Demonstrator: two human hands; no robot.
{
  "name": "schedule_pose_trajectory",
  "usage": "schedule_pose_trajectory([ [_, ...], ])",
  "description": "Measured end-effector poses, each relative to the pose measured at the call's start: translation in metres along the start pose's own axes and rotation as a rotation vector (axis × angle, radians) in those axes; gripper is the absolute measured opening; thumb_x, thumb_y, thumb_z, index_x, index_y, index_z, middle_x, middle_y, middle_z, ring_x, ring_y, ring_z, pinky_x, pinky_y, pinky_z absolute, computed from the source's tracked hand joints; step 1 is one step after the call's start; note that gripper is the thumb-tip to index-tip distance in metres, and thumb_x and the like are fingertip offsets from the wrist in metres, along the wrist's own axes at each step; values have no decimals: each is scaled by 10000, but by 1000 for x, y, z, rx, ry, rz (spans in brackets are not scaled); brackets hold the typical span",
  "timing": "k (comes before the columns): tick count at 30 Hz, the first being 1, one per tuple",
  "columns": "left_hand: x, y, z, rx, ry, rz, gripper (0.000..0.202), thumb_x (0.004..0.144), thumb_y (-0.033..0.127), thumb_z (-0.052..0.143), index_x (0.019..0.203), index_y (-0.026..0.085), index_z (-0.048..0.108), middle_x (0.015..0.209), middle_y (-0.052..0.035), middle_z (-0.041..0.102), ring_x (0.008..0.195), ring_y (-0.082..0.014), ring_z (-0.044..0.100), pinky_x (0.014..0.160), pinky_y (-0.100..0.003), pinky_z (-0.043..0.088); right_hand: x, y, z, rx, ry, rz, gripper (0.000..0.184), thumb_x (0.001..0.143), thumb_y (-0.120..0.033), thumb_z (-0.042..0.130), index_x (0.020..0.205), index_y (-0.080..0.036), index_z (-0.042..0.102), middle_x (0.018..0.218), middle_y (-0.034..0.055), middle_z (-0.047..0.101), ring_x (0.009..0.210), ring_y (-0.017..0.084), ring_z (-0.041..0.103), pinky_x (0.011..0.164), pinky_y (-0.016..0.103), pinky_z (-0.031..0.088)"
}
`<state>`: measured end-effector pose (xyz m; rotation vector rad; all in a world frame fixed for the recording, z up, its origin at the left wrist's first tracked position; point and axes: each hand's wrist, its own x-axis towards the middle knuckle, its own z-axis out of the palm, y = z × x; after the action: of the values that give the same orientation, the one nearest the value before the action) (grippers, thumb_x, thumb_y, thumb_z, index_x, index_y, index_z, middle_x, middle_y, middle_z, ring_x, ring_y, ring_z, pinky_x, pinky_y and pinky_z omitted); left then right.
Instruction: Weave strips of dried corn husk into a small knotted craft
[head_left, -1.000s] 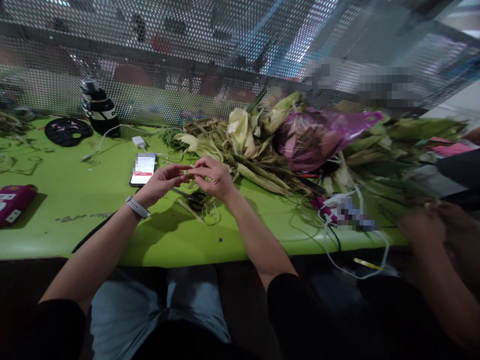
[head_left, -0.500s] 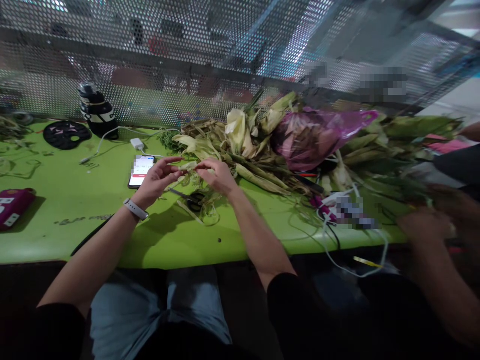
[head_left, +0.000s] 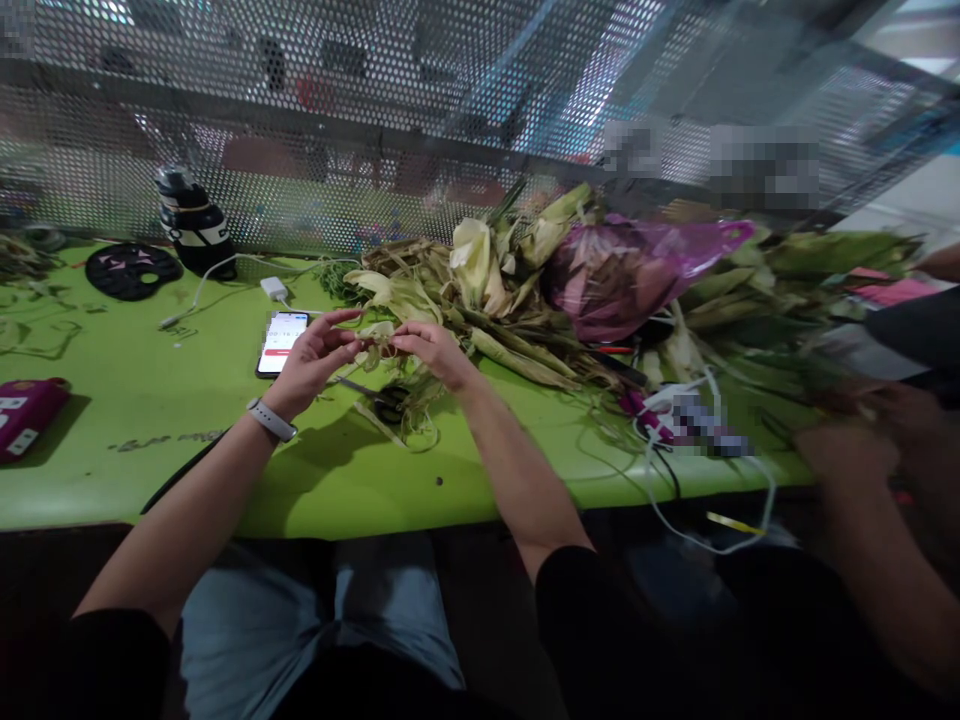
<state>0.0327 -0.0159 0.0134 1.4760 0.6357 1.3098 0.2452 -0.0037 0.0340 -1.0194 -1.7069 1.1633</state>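
A pale strip of corn husk (head_left: 376, 334) stretches between my two hands above the table. At its left end, the thumb and fingertips of my left hand (head_left: 315, 358) pinch it, the other fingers loosely curled. My right hand (head_left: 437, 352) grips the other end between thumb and forefinger. Below the hands lie black-handled scissors (head_left: 390, 404), partly covered by thin husk shreds (head_left: 421, 425). Close beyond my left wrist, a lit phone (head_left: 277, 335) lies on the green table.
Dried corn husks (head_left: 517, 355) are heaped behind my hands, with a purple plastic bag (head_left: 611, 280) among them. A black bottle (head_left: 196, 228) and a black mask (head_left: 133, 270) stand left. White cables (head_left: 652, 480) hang over the right edge, near another person's blurred hands (head_left: 847, 450).
My right hand has shifted very slightly and the husk strip between my fingers has moved a little. The other person's hands at the right have moved.
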Motion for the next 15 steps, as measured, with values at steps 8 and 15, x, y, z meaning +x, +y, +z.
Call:
schedule_pose_trajectory([
  [8, 1, -1, 0, -11, 56, 32, 455, 784, 164, 700, 1223, 221, 595, 899, -25, 657, 858, -107, 640, 775, -213, 524, -3, -4, -2, 65, -41, 46, 284, 767, -426, 629, 805, -151, 689, 762, 42, 696, 705, 144, 627, 719, 295, 486],
  [15, 1, 0, 1, -2, 74, 46, 444, 781, 168, 700, 1210, 230, 603, 891, -24, 657, 851, -114, 638, 754, -220, 523, -1, -4, 2, 202, 6, 102, 221, 724, -375, 685, 795, -169, 646, 743, 29, 702, 670, 141, 657, 715, 308, 541],
])
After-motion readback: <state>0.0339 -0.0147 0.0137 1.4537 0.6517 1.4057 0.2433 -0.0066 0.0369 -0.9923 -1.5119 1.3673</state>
